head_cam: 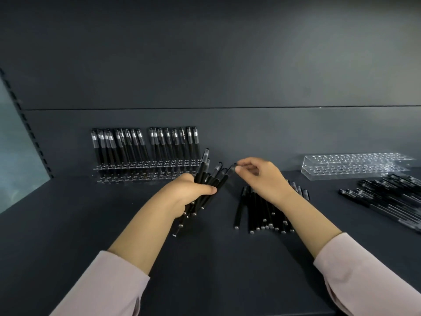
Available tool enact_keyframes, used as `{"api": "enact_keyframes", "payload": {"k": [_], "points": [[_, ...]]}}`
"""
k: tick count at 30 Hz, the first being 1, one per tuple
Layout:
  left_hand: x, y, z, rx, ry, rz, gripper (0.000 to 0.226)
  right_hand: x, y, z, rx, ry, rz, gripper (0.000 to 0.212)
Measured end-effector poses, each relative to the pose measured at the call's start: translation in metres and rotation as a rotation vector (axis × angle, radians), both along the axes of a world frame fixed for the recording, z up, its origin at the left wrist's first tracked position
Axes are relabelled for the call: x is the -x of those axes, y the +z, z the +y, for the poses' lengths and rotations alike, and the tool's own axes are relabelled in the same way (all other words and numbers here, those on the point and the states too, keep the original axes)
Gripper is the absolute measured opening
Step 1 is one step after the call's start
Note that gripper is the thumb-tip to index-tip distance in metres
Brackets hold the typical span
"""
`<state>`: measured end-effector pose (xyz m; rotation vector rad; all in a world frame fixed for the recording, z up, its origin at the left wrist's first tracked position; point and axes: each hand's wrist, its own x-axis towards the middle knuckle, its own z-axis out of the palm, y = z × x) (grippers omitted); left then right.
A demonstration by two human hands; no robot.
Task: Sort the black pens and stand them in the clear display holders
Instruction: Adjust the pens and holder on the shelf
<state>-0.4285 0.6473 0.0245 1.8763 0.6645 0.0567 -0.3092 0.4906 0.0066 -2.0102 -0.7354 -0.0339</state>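
My left hand grips a bundle of black pens, fanned out and tilted up to the right. My right hand pinches the cap end of one pen at the right edge of that bundle. A clear display holder stands at the back left, with several black pens upright in its rear holes. A second clear display holder sits at the back right with no pens in it. Under my right wrist lies a row of loose black pens.
Another heap of black pens lies at the far right of the dark shelf. A dark back panel rises behind the holders. A slotted upright and a glass pane close off the left side.
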Motion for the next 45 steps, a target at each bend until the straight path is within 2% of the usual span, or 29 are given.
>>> {"api": "enact_keyframes", "payload": {"k": [2, 5, 7, 12, 17, 21, 25, 32, 39, 43, 45], "points": [[0.01, 0.006, 0.014, 0.081, -0.011, -0.047, 0.06, 0.016, 0.007, 0.019, -0.131, 0.052, 0.158, 0.029], [0.027, 0.01, 0.037, 0.169, -0.054, -0.11, 0.029, 0.041, 0.017, 0.056, -0.38, 0.131, 0.397, 0.033], [0.04, 0.015, 0.052, 0.218, -0.074, -0.164, 0.016, 0.052, 0.023, 0.085, -0.461, 0.138, 0.445, 0.032], [0.065, 0.023, 0.103, 0.282, -0.016, -0.319, 0.013, 0.072, 0.038, 0.148, -0.565, 0.111, 0.359, 0.035], [0.077, 0.018, 0.158, 0.446, 0.207, -0.563, 0.011, 0.085, 0.06, 0.197, -0.709, -0.009, 0.143, 0.034], [0.087, 0.014, 0.192, 0.475, 0.285, -0.617, 0.016, 0.09, 0.064, 0.235, -0.621, -0.02, -0.087, 0.039], [0.086, 0.008, 0.21, 0.51, 0.35, -0.643, 0.021, 0.089, 0.05, 0.259, -0.539, 0.011, -0.226, 0.046], [0.082, 0.001, 0.21, 0.654, 0.326, -0.657, 0.02, 0.083, 0.036, 0.268, -0.402, 0.073, -0.336, 0.045], [0.081, -0.001, 0.208, 0.666, 0.286, -0.65, 0.021, 0.069, 0.023, 0.267, -0.314, 0.083, -0.332, 0.043], [0.081, -0.003, 0.209, 0.65, 0.275, -0.661, 0.02, 0.066, 0.014, 0.271, -0.211, 0.077, -0.484, 0.041], [0.081, -0.004, 0.208, 0.616, 0.268, -0.663, 0.019, 0.065, 0.011, 0.271, -0.194, 0.056, -0.503, 0.042]]}}
